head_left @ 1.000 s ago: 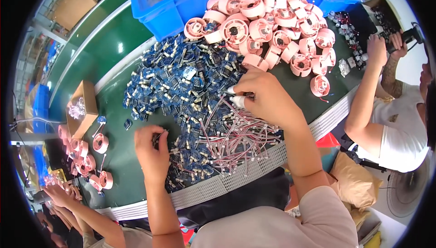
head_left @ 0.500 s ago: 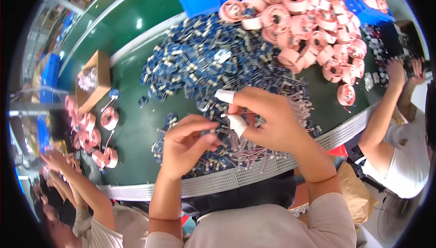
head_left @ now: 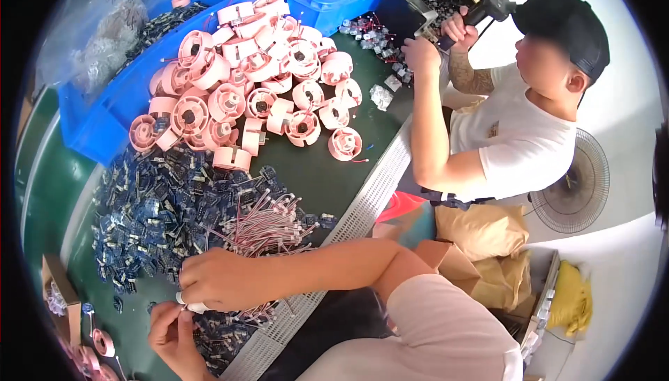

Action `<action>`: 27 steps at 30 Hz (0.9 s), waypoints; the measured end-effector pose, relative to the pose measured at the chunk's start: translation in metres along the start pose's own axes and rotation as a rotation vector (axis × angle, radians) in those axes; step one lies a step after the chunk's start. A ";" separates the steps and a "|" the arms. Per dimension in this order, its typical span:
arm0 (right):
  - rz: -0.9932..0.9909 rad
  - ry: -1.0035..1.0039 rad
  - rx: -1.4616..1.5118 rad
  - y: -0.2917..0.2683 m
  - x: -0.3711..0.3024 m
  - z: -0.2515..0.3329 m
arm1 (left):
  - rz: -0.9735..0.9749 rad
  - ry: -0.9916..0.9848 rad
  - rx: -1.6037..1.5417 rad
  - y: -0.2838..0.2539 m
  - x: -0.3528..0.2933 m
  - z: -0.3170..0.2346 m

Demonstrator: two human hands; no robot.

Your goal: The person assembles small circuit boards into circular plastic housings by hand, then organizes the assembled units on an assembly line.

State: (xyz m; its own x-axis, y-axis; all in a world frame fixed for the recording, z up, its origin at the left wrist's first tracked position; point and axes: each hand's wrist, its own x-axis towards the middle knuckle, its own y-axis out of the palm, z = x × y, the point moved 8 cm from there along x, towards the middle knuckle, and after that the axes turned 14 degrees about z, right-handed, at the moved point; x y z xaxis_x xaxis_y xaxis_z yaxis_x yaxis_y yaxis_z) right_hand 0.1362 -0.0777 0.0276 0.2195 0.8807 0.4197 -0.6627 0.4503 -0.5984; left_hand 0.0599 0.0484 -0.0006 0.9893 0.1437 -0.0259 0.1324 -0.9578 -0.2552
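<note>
A small part [head_left: 185,308], mostly hidden, lies at the view's 8 o'clock, where the left hand [head_left: 173,339] and right hand [head_left: 226,280] meet, fingertips pinched on it. From there, boards [head_left: 150,217] heap the bench [head_left: 331,182] at 11 o'clock, wires [head_left: 268,224] between 1 and 2, pink housings [head_left: 221,71] just past 12.

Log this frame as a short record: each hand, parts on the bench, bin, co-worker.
left hand: left hand, fingertips meeting the other hand's at lower left
right hand: right hand, white finger covers; anything pinched is too small to identify
boards: heap of blue circuit boards
leads: tangle of red-and-white wires, right of the boards
housings: pile of round pink housings, above the boards
bin: blue bin, behind the housings
co-worker: upper right, hand gripping a dark handheld tool
</note>
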 end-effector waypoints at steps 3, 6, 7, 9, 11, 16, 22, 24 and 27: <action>-0.052 0.019 0.067 -0.011 -0.008 -0.006 | 0.024 0.089 0.013 0.007 0.006 -0.003; -0.034 0.072 0.146 -0.025 -0.013 -0.013 | -0.037 0.055 -0.090 0.014 0.014 -0.010; -0.076 0.116 0.194 -0.027 -0.012 -0.016 | -0.002 0.085 -0.152 0.012 0.013 -0.007; -0.134 0.205 0.251 -0.026 -0.012 -0.023 | -0.033 0.080 -0.233 0.012 0.013 -0.003; -0.161 0.246 0.269 -0.028 -0.011 -0.022 | -0.064 0.054 -0.371 0.017 0.018 -0.001; -0.083 0.283 0.198 -0.021 -0.005 -0.020 | -0.059 0.017 -0.613 0.015 0.017 0.006; -0.073 0.269 0.288 -0.009 0.000 -0.021 | -0.050 0.049 -0.593 0.013 0.011 0.006; -0.077 0.245 0.213 -0.010 -0.001 -0.018 | -0.042 0.068 -0.584 0.014 0.011 0.005; -0.081 0.272 0.127 -0.008 -0.006 -0.014 | -0.061 0.060 -0.479 0.016 0.013 0.002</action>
State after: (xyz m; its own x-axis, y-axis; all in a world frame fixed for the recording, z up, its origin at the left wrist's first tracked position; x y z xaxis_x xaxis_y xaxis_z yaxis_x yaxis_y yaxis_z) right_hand 0.1506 -0.0844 0.0204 0.4471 0.8575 0.2545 -0.7156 0.5137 -0.4733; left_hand 0.0744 0.0354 -0.0065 0.9789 0.2016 0.0345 0.1894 -0.9570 0.2195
